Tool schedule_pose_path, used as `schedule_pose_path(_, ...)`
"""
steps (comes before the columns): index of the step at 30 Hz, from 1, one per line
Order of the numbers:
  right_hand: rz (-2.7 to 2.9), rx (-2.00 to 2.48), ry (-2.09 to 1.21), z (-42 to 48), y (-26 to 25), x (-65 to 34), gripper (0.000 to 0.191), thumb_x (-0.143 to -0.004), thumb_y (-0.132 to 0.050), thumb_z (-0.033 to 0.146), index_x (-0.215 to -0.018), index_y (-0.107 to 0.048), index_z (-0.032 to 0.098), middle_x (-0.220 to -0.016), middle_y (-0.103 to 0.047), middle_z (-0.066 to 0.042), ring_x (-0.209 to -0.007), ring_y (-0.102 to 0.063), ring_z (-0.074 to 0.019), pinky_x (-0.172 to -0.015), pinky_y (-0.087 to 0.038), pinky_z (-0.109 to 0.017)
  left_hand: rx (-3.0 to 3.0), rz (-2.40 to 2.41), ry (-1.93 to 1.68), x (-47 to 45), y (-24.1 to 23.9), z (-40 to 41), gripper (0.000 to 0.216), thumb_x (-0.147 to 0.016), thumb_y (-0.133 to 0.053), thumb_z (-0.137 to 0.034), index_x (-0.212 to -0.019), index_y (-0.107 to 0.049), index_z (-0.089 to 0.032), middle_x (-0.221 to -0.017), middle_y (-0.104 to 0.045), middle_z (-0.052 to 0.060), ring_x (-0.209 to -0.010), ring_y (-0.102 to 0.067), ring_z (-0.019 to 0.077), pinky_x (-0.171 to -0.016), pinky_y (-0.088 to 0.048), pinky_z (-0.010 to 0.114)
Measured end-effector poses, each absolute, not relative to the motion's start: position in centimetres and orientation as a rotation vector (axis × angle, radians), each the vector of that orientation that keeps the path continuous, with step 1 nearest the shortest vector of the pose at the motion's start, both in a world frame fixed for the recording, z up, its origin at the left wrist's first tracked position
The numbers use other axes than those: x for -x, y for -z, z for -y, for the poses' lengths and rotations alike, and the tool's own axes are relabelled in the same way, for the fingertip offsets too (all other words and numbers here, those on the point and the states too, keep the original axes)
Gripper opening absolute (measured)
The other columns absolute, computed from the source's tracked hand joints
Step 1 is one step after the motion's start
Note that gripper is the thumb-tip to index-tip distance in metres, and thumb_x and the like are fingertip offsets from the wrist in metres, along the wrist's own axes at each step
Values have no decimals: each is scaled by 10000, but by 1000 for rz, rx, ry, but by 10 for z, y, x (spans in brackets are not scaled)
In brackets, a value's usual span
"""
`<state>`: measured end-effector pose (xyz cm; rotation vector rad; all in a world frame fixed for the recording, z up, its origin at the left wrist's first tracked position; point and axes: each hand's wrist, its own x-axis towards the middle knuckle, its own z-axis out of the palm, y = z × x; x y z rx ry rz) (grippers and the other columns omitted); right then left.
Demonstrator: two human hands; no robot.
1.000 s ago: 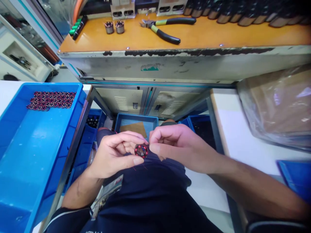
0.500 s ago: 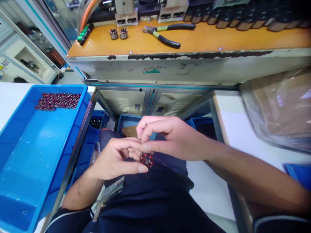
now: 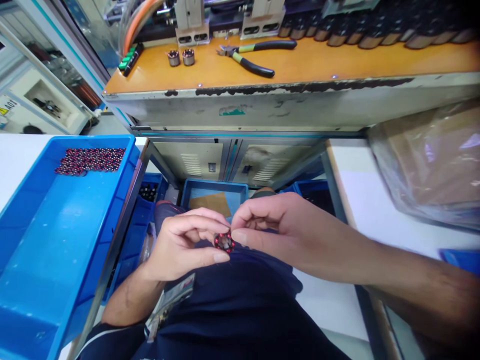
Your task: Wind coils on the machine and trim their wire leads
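Observation:
A small ring-shaped motor stator (image 3: 224,242) with red copper windings and a dark core is in front of my lap. My left hand (image 3: 187,245) pinches it between thumb and fingers, with its wound face turned up toward me. At the stator's right upper edge is my right hand (image 3: 277,227), thumb and forefinger pressed together against it. Whatever lies between those right fingertips is too small to make out. To the left, a blue tray (image 3: 56,240) carries many similar stators (image 3: 92,161) packed at its far end.
On the orange machine ledge (image 3: 315,65) lie cutting pliers (image 3: 255,55), two stators (image 3: 181,58) and a black marker (image 3: 133,59). Rows of dark cylinders (image 3: 348,32) stand behind. A plastic-wrapped carton (image 3: 431,165) is at right. Below sits a blue bin (image 3: 215,186) with cardboard.
My right hand has come down and slightly right, from above the stator to its right edge. My left hand keeps hold of the stator, which has shifted slightly up.

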<state>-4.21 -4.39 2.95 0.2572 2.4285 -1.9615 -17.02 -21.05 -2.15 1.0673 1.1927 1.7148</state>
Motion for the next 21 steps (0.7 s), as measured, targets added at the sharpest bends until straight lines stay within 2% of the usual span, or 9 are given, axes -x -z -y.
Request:
schedule_pose_path(5, -2567, -149, 1791, 43, -31, 39, 200, -894, -590, 153, -707, -658, 173, -631, -598, 46, -559, -504, -56, -492, -374, -159, -999, -1102, -1719, 169, 24, 211, 423, -646, -844, -14, -1017, -781, -207, -1002, -732, 74, -774, -712, 110, -712, -604, 186)
schedule_pose_path(12, -2630, -12, 1885, 44, -30, 36, 151, -924, -596, 163, -782, -646, 165, -723, -650, 44, -640, -562, -42, -604, -435, -126, -844, -950, -1715, 170, 26, 206, 413, -619, -886, -83, -1003, -794, -205, -983, -708, 68, -736, -696, 100, -662, -578, 162)
schedule_pose_path(21, -2579, -52, 1998, 48, -26, 33, 143, -919, -613, 157, -784, -661, 161, -700, -630, 54, -614, -540, -27, -572, -425, -95, -942, -970, -1762, 171, 32, 202, 506, -527, -942, -173, -1007, -794, -231, -959, -665, 47, -741, -647, 90, -663, -567, 172)
